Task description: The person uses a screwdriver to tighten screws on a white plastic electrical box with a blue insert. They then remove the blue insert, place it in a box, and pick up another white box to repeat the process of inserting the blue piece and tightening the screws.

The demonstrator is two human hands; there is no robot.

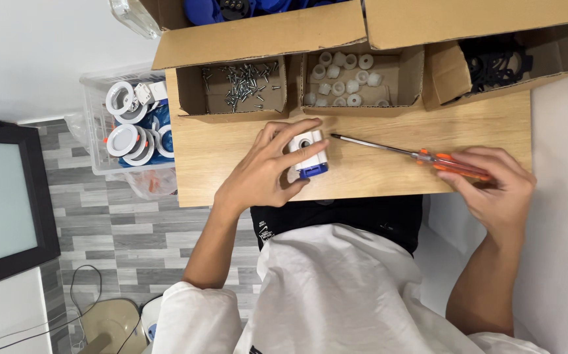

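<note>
My left hand (265,172) grips a small white plastic part with a blue base (310,155), holding it down on the wooden tabletop (375,177). My right hand (493,187) holds the orange handle of a screwdriver (421,156). Its long metal shaft lies nearly flat over the table, and its tip points left, just short of the white part.
Along the table's far edge stand cardboard boxes: one with several screws (243,84), one with small white cylinders (346,80), one with black parts (493,62). A clear bin of white round fittings (133,128) sits left of the table. A dark screen (2,200) is far left.
</note>
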